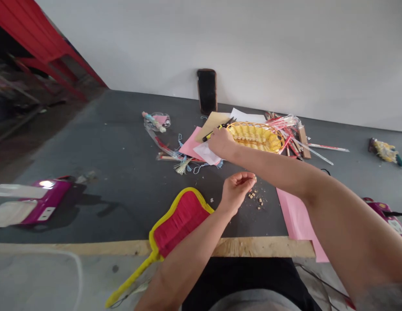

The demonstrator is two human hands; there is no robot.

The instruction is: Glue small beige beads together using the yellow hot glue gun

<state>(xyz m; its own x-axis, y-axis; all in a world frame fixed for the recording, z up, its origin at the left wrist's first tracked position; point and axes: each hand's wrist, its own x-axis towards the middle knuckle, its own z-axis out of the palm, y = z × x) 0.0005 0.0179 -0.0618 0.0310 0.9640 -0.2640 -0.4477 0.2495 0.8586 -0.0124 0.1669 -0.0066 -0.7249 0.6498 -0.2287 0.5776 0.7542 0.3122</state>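
My left hand (pixel 237 190) is held over the grey table with thumb and fingertips pinched together; a tiny pale bit shows at the tips, too small to name. Small tan pieces (pixel 259 201) lie scattered just right of it. Farther back, my right hand (pixel 221 142) reaches to black-and-yellow pliers (pixel 224 125), its fingers curled at the yellow handle beside a yellow wicker basket (pixel 253 134). White paper (pixel 205 153) and pink paper (pixel 189 144) lie under and left of that hand. A red fan-shaped piece with yellow edging (pixel 181 216) rests near my left forearm.
A phone (pixel 207 91) leans on the wall. Wrapped red sticks (pixel 290 129) and a wooden block (pixel 304 142) lie right of the basket. Tassels (pixel 183 166) lie in front of the papers. Purple devices stand at left (pixel 48 201) and right (pixel 387 216). Pink sheet (pixel 295 216) overhangs the front edge.
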